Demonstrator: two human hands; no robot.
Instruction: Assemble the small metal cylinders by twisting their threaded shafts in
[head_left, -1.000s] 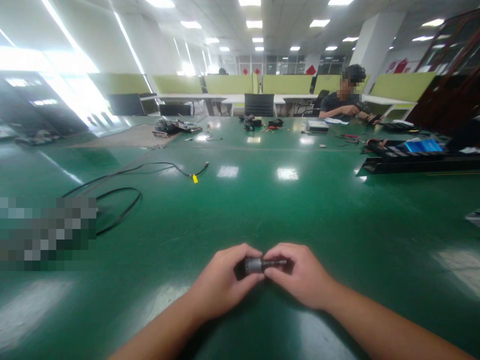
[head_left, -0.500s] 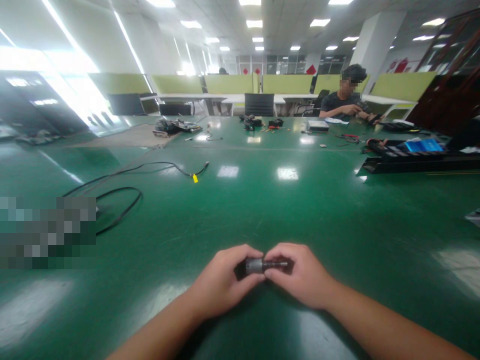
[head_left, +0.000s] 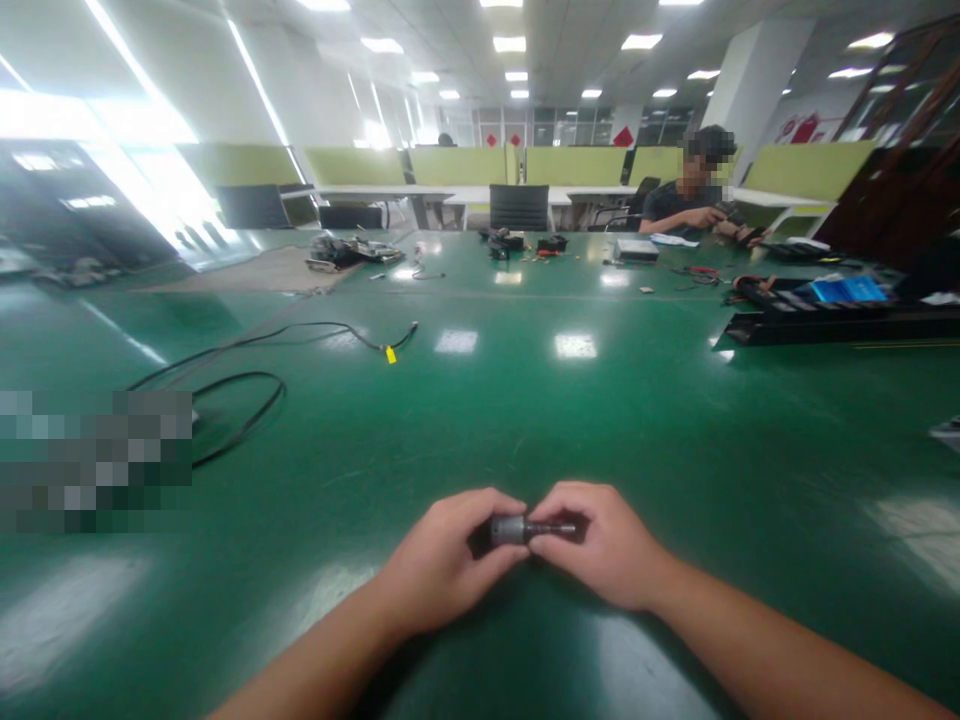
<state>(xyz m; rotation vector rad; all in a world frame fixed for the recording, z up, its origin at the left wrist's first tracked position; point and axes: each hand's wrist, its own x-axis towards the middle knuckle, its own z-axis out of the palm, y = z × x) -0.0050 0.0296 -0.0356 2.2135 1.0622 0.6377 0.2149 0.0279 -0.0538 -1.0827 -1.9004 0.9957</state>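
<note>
A small metal part (head_left: 510,530) with a grey cylinder at its left and a thin dark shaft pointing right lies level between my hands, low in the middle of the view. My left hand (head_left: 450,560) grips the cylinder between thumb and fingers. Thumb and fingertips of my right hand (head_left: 611,550) pinch the part where the shaft begins, and the shaft's tip shows inside the curl of that hand. Both hands are close to the green table (head_left: 480,420), their fingertips almost meeting.
Black cables (head_left: 247,375) with a yellow tag (head_left: 391,355) lie at left, beside a blurred-out object. Tools and parts (head_left: 345,252) stand along the far side. A black tray (head_left: 840,328) is at right. Across the table sits a person (head_left: 675,208) handling something dark.
</note>
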